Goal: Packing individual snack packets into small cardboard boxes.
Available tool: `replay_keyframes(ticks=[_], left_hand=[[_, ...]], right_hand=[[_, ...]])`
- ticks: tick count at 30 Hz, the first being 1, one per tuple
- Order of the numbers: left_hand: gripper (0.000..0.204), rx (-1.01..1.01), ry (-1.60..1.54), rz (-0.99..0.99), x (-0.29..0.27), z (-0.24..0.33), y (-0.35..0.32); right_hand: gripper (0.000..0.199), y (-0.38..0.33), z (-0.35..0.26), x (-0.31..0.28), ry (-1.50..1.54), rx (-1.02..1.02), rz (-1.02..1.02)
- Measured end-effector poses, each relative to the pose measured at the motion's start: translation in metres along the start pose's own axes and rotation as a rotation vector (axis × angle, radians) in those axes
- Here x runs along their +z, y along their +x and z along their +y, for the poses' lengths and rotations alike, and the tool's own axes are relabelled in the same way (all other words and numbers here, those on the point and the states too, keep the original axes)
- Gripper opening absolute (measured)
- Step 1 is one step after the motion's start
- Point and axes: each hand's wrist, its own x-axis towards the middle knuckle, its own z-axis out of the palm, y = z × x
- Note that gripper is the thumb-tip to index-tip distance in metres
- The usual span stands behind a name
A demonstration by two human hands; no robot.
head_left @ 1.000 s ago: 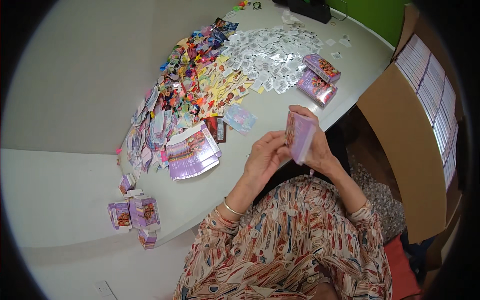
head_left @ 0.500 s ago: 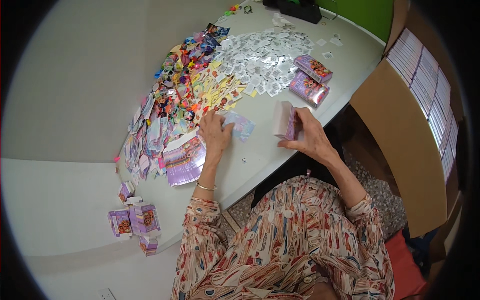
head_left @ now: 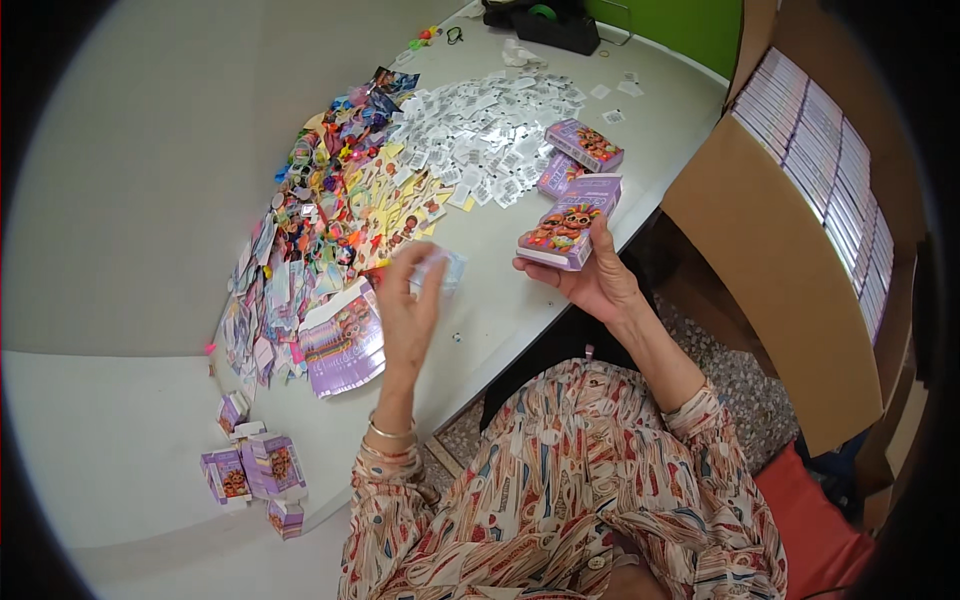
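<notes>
Your right hand (head_left: pixel 597 283) has its grip wrapped around a small purple box (head_left: pixel 570 221), thumb on top and fingers underneath, holding it above the near edge of the table (head_left: pixel 120 130). Your left hand (head_left: pixel 410 315) pinches a small clear packet (head_left: pixel 440 268) between its fingertips, lifted just over the table surface a little to the left of the box.

Two more purple boxes (head_left: pixel 582 145) lie on the table just beyond the one you hold. A spread of white packets (head_left: pixel 490 125) covers the far middle of the table, and a long band of colourful stickers and cards (head_left: pixel 330 210) runs beside it on the left. A stack of flat purple cartons (head_left: pixel 342 340) sits just left of your left hand, and several folded small boxes (head_left: pixel 255 470) stand near the table's near-left edge. A large cardboard box (head_left: pixel 790 270) of packed rows stands off the right edge.
</notes>
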Motion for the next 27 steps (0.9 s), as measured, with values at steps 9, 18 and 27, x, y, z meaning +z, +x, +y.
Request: replay_keyframes(ticks=[9, 18, 27], left_hand=[[0.034, -0.671, -1.275, -0.448, 0.048, 0.057, -0.028], [0.031, -0.753, -1.364, -0.435, 0.049, 0.054, -0.025], [0.031, -0.793, -1.417, -0.449, 0.053, 0.056, -0.021]], right_hand=[[0.088, -0.010, 0.010, 0.010, -0.365, -0.130, 0.049], [0.080, -0.012, 0.010, 0.013, -0.303, -0.162, -0.015], [0.084, -0.013, 0.014, 0.013, -0.144, -0.111, -0.005]])
